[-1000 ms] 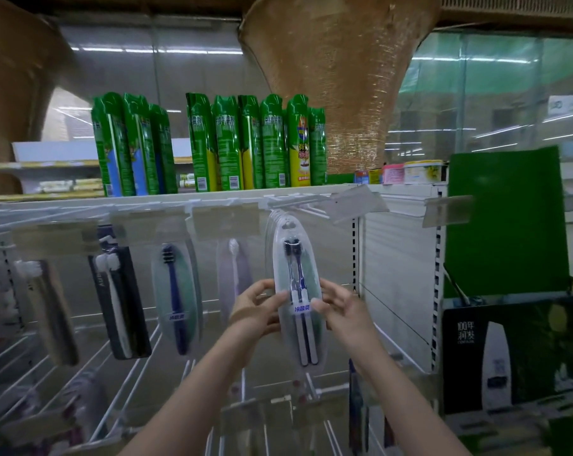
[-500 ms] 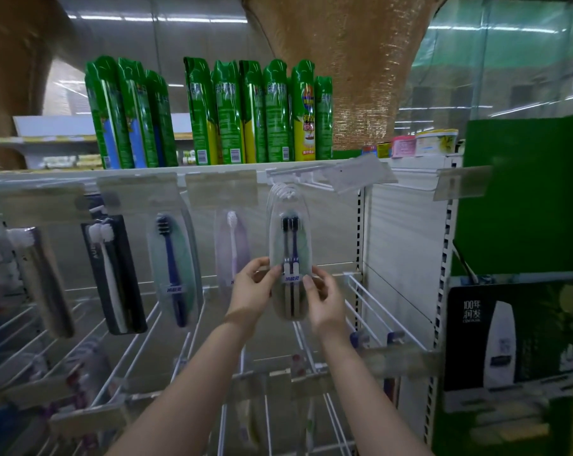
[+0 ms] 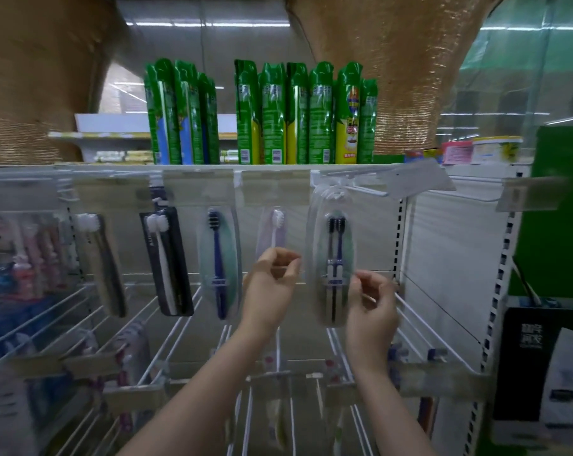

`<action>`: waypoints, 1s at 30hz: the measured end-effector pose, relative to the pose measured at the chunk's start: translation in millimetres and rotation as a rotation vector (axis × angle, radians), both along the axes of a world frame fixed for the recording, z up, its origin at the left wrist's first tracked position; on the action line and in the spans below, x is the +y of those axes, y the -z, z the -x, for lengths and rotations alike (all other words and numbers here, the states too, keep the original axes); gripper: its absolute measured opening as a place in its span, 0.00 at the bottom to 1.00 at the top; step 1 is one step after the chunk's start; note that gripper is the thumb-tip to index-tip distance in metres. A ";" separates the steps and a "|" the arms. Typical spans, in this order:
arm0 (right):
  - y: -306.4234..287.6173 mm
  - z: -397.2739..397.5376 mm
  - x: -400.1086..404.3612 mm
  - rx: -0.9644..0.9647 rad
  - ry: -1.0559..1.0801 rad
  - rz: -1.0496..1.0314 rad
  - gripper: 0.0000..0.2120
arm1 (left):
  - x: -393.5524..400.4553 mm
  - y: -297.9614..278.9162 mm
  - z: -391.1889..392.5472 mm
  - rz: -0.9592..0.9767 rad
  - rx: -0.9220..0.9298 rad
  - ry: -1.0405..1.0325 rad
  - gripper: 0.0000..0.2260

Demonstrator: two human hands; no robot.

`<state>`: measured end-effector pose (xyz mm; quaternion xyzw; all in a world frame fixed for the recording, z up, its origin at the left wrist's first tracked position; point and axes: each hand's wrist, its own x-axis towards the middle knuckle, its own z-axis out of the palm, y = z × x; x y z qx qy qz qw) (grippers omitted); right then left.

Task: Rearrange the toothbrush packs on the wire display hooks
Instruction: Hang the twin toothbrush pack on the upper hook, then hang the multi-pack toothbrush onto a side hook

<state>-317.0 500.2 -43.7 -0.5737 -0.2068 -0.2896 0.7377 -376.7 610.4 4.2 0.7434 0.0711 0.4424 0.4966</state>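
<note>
Both grips hang loose in the head view: the left hand is raised with its fingers softly curled and nothing between them, and the right hand sits a little lower, likewise loosely curled and holding nothing. Between the two, just clear of the left fingertips and right beside the right ones, hangs the twin toothbrush pack, a clear oval blister with two dark-headed brushes side by side; whether the right fingertips actually touch its edge cannot be told through the blur. Its top is threaded on the wire hook above the grips, with more clear packs stacked behind it on that hook. Just behind the left hand's knuckles hangs a pale pack with a white brush, partly hidden by the hand. Further to the left of that hand hangs a blue toothbrush pack, then a black pack with a white brush, then a dark one with a white head, all in a row at the same height. Below both forearms, white wire prongs run forward with more packs hanging on them, too blurred to read. Above the hooks a shelf carries upright green packets.
</note>
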 end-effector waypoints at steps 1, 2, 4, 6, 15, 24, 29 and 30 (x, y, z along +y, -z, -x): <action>-1.4 6.1 3.9 -0.026 -0.023 0.003 0.03 | 2.7 -0.5 6.5 0.019 -0.020 0.027 0.05; -2.6 10.6 8.5 -0.035 -0.049 0.000 0.03 | 5.8 -1.0 13.9 0.038 -0.047 0.052 0.05; -4.6 17.2 22.3 -0.012 -0.122 -0.015 0.03 | 15.5 0.8 29.8 0.052 -0.095 0.052 0.07; -5.2 23.6 36.9 0.032 -0.213 -0.013 0.05 | 24.8 4.4 44.7 0.082 -0.113 0.037 0.07; 1.4 75.0 111.0 0.056 -0.493 0.039 0.06 | 94.4 21.3 133.3 0.201 -0.150 -0.136 0.03; 10.8 136.9 184.0 0.114 -0.603 0.120 0.03 | 192.9 39.4 203.5 0.414 -0.161 -0.270 0.02; 16.8 173.4 231.1 0.162 -0.654 0.229 0.03 | 252.0 54.9 244.4 0.465 -0.127 -0.283 0.02; 18.3 182.1 244.7 0.170 -0.663 0.267 0.03 | 265.8 57.7 254.4 0.463 -0.107 -0.281 0.02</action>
